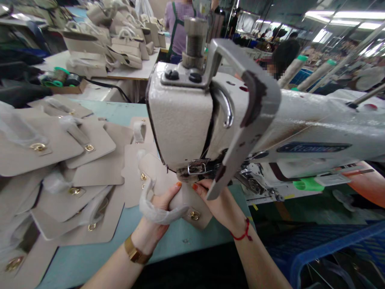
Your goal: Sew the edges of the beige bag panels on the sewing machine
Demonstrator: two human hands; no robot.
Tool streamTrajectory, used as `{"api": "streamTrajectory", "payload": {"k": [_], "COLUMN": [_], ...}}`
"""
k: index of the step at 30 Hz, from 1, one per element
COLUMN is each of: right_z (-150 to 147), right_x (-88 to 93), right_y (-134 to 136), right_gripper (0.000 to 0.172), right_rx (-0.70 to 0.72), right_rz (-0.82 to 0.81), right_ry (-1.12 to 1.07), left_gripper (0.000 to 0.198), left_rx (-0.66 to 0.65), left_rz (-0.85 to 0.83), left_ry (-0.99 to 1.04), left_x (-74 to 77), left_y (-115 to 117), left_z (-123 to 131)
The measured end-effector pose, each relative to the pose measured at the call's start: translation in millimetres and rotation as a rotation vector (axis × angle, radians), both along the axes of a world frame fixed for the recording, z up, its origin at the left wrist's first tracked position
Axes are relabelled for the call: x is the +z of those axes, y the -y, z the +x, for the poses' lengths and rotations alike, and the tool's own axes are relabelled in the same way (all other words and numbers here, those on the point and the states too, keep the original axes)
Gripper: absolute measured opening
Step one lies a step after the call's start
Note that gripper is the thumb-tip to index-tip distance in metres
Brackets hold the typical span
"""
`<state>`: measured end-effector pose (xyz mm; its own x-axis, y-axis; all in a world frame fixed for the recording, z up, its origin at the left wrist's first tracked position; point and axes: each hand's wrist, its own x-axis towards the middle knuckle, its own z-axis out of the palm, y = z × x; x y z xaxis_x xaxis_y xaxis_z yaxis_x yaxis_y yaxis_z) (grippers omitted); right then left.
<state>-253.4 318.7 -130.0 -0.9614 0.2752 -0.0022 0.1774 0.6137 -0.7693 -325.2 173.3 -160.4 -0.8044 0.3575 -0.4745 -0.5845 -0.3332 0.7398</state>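
- Left hand (162, 200): clamped on the panel, thumb on top, fingers below.
- Right hand (221, 204): thumb on the panel; partly behind the bar (233, 150), so whether its fingers close cannot be told.
- Panel (182, 197), beige: between both hands, under the machine (180, 120).
- Handle (164, 215), plastic-wrapped: looped across the left hand's wrist end.
- Ring (194, 215), gold-coloured: on the panel, between the hands, nearer the right.
- Pile (98, 172), similar panels: left of the left hand.
- Basket (333, 243), blue: right of the right hand, lower.
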Motion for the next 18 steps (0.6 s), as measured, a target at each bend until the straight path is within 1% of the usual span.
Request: {"api": "streamTrajectory", "payload": {"k": [2,3,9,13,16,18], "right_z": [0.0,0.1,-0.8,-2.8,-4.5,-5.6], "right_x": [0.7,0.5,-4.0,-6.9,-7.6,-7.1], "right_y": [-1.4,-2.1,-5.1,-6.4,-6.5,-6.1], "right_gripper": [0.027,0.027,0.032,0.030,0.025,0.023], "right_rx": [0.027,0.040,0.070,0.069,0.071,0.063], "right_rz": [0.026,0.028,0.017,0.047,-0.011,-0.065], "right_ry": [0.019,0.024,0.040,-0.004,-0.024,-0.025], "left_gripper": [0.050,0.051,0.056,0.059,0.063,0.064], "left_rx": [0.066,0.077,0.068,0.067,0.073,0.074], "left_rz": [0.000,0.001,0.009,-0.010,-0.033,-0.065], "left_ry": [-0.017,-0.022,-0.080,-0.067,-0.069,-0.106], "left_x": [-2.6,-3.5,-3.4,-3.0,-3.5,-3.1], "left_y": [-2.1,-2.9,-2.9,-3.1,-4.5,-5.2], "left_z": [0.9,1.0,-0.7,-2.0,-5.1,-8.9]}}
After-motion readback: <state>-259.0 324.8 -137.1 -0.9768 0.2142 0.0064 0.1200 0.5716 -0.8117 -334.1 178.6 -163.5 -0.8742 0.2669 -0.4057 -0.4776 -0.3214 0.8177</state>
